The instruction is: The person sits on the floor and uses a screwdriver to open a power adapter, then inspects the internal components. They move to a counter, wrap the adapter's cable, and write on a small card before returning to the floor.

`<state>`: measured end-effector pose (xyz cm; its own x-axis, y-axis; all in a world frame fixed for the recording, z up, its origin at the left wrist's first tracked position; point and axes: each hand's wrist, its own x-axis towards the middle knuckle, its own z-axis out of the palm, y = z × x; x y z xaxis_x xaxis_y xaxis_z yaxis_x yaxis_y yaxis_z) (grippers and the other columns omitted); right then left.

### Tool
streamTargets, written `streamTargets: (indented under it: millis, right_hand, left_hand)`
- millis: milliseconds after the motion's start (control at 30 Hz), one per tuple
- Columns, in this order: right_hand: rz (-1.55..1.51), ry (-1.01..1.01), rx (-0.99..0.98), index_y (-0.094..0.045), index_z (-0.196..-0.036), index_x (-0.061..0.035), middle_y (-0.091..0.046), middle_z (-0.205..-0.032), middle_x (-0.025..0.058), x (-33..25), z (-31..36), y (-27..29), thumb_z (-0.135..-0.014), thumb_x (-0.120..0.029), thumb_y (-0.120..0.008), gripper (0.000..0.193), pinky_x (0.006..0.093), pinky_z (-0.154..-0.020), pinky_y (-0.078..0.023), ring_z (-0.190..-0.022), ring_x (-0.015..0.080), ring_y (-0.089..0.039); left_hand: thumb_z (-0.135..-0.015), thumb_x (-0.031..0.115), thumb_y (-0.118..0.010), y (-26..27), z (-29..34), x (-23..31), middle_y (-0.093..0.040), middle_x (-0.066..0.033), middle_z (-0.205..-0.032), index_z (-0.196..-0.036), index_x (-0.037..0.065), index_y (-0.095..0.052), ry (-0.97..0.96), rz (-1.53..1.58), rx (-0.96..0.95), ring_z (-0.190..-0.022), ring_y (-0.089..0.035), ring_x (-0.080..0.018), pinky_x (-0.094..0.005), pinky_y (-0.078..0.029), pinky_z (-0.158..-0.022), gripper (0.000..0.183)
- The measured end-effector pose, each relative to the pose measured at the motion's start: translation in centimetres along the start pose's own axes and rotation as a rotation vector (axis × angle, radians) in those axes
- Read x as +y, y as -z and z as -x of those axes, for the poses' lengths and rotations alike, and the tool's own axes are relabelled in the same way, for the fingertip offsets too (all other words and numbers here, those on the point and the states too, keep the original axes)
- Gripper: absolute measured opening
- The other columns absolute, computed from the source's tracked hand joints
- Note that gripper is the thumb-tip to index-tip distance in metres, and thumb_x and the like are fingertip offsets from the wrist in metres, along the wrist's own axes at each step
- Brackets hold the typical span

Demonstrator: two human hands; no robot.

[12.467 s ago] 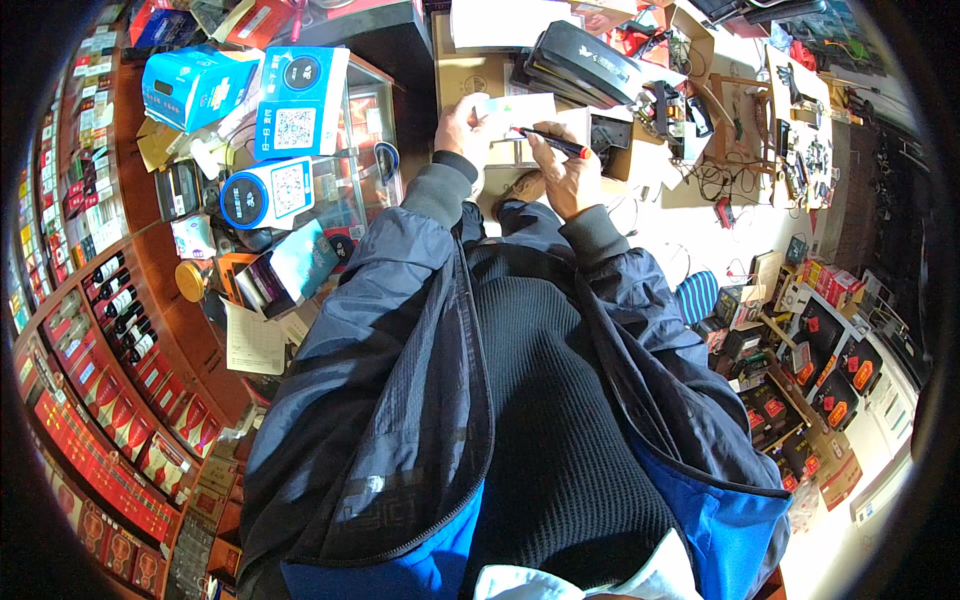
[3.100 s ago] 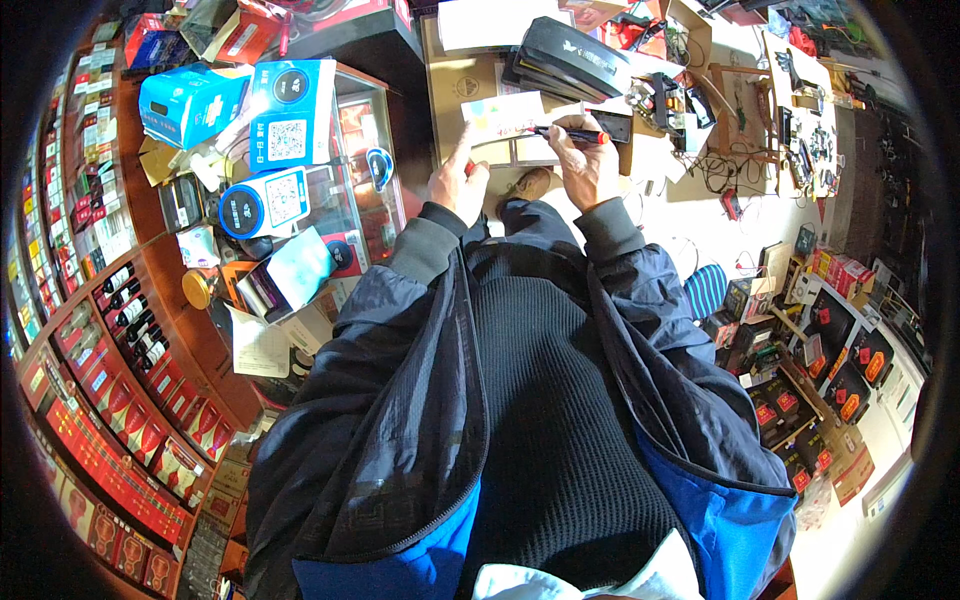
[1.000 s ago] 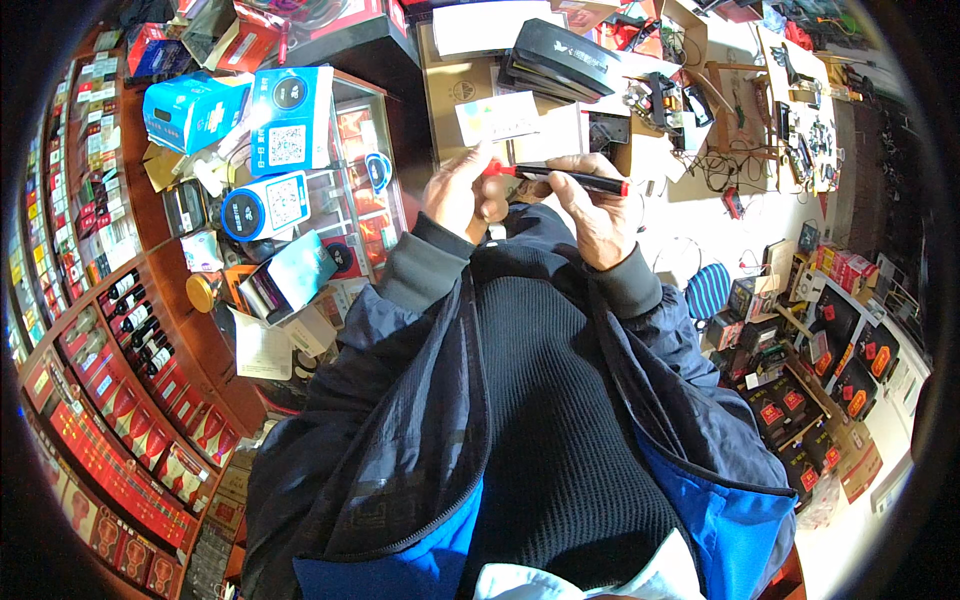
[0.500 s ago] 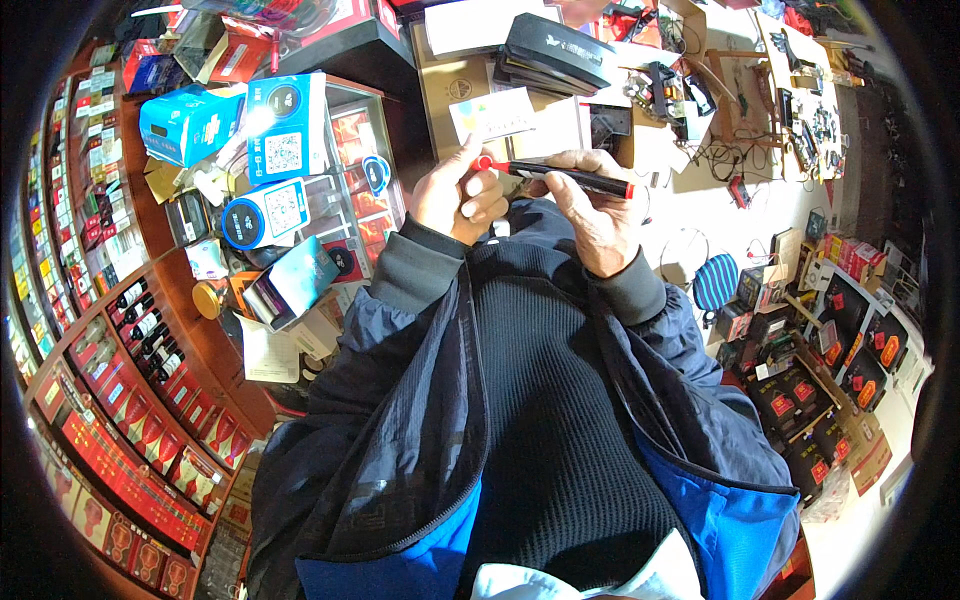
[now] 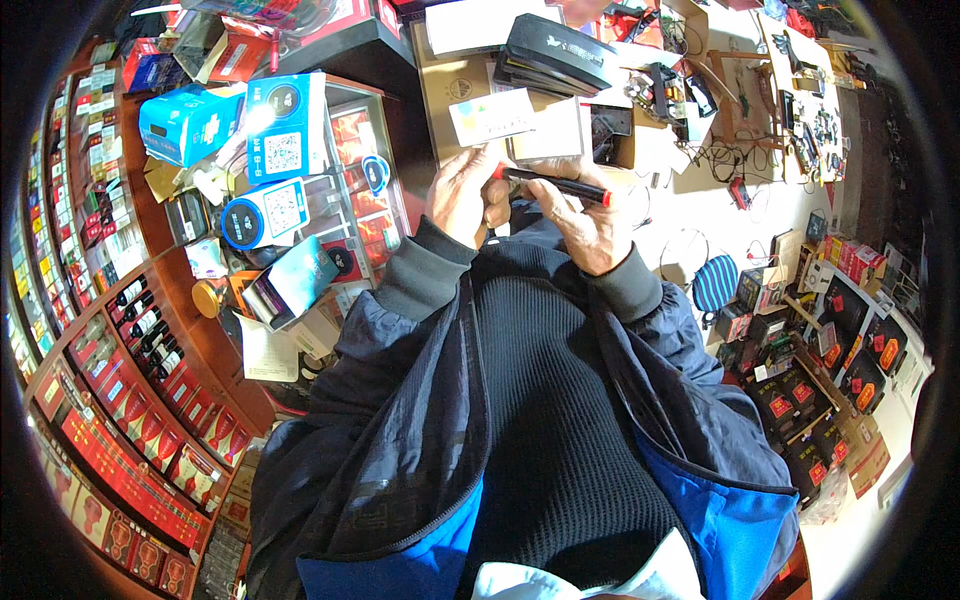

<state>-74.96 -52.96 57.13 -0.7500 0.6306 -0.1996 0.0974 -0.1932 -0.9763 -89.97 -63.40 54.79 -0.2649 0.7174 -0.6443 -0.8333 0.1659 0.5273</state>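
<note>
Both hands have pulled back from the surface (image 5: 700,215) toward the chest. Right hand (image 5: 590,225) fingers grip a black marker (image 5: 555,185) held level; left hand (image 5: 462,195) fingers pinch its red end, apparently working the cap.

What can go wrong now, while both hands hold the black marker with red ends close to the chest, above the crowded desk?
1. The marker lies right over the dark sweater; if an end is uncapped, ink may stain it.
2. The left hand and right hand pinch it near its ends; a slip may drop it among the white cards and cables.
</note>
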Motion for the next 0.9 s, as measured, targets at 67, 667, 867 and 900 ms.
streamTargets:
  millis: [67,667,867,900]
  right_hand:
    - [0.088,0.063,-0.026,-0.067,-0.12,0.0034,-0.071,-0.098,0.0095,0.6,0.3,0.2,-0.1,-0.008,-0.069,0.023,0.0248,-0.075,-0.055,-0.086,0.0109,-0.066]
    - [0.382,0.009,-0.016,-0.043,-0.151,-0.0019,-0.053,-0.139,0.0212,4.4,-3.7,2.6,-0.081,-0.016,-0.085,0.083,0.0429,-0.101,-0.053,-0.118,0.0329,-0.063]
    - [1.001,0.31,-0.3,-0.041,-0.155,-0.0078,-0.042,-0.153,0.026,8.4,-10.6,3.9,-0.07,-0.007,-0.082,0.095,0.0503,-0.118,-0.038,-0.143,0.0452,-0.04]
    - [1.051,0.303,-0.34,-0.04,-0.156,-0.008,-0.041,-0.154,0.0258,9.3,-11.6,3.7,-0.069,-0.005,-0.082,0.097,0.0493,-0.118,-0.038,-0.143,0.0448,-0.041]
  left_hand:
    - [-0.11,0.034,-0.052,0.2,0.1,0.0,-0.043,-0.0012,-0.064,-0.103,0.003,-0.06,0.034,0.006,-0.018,-0.049,-0.038,-0.0111,-0.0273,-0.032,-0.048,0.032]
    - [-0.1,0.017,-0.07,5.2,0.5,0.6,-0.05,0.0023,-0.067,-0.094,0.008,-0.065,-0.179,0.322,0.124,-0.054,-0.047,-0.0078,-0.0238,-0.035,-0.048,0.012]
    - [-0.099,0.022,-0.072,6.9,4.9,0.7,-0.059,-0.0013,-0.069,-0.093,0.007,-0.066,-0.275,0.388,0.229,-0.057,-0.059,-0.0128,-0.0276,-0.046,-0.053,0.018]
    - [-0.1,0.023,-0.072,7.0,5.8,0.5,-0.061,-0.0019,-0.07,-0.093,0.007,-0.067,-0.297,0.385,0.242,-0.059,-0.062,-0.0137,-0.0283,-0.049,-0.054,0.018]
